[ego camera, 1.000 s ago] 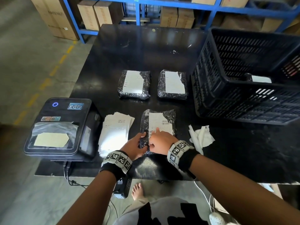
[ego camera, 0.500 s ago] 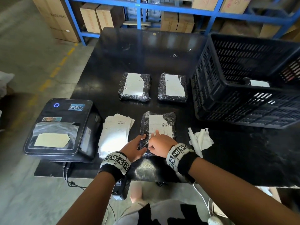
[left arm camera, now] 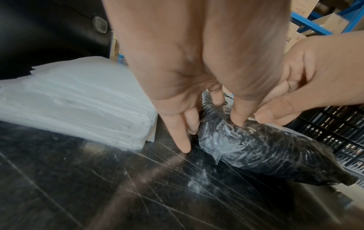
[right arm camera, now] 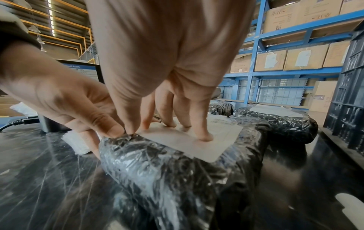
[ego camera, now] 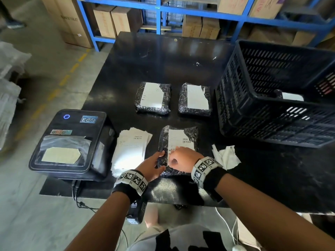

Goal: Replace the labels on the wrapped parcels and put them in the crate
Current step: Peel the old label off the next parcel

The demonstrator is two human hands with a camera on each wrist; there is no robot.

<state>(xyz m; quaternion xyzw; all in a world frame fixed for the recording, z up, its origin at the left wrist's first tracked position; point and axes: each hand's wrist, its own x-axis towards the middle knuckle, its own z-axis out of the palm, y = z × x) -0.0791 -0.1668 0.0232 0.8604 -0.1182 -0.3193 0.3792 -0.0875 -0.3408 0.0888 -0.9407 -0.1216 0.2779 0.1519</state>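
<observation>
The near wrapped parcel (ego camera: 178, 142) (right arm camera: 177, 179) (left arm camera: 265, 147) lies on the black table, black under clear film, with a white label (ego camera: 179, 140) (right arm camera: 197, 144) on top. My left hand (ego camera: 154, 163) (left arm camera: 206, 124) holds its left edge, thumb on top and fingers down the side. My right hand (ego camera: 183, 156) (right arm camera: 167, 127) presses straight fingertips on the label, its thumb at the label's near left corner beside my left thumb. Two more labelled parcels (ego camera: 154, 97) (ego camera: 195, 99) lie farther back. The black crate (ego camera: 272, 109) at the right holds one parcel (ego camera: 291, 96).
A stack of white labels (ego camera: 130, 149) (left arm camera: 78, 101) lies just left of the near parcel, and a black label printer (ego camera: 70, 140) stands beyond it at the table's left edge. Crumpled white paper (ego camera: 226, 155) lies to the right. Blue shelving with cartons stands behind.
Both hands stay on the near parcel with barely any shift. The head view has moved a little.
</observation>
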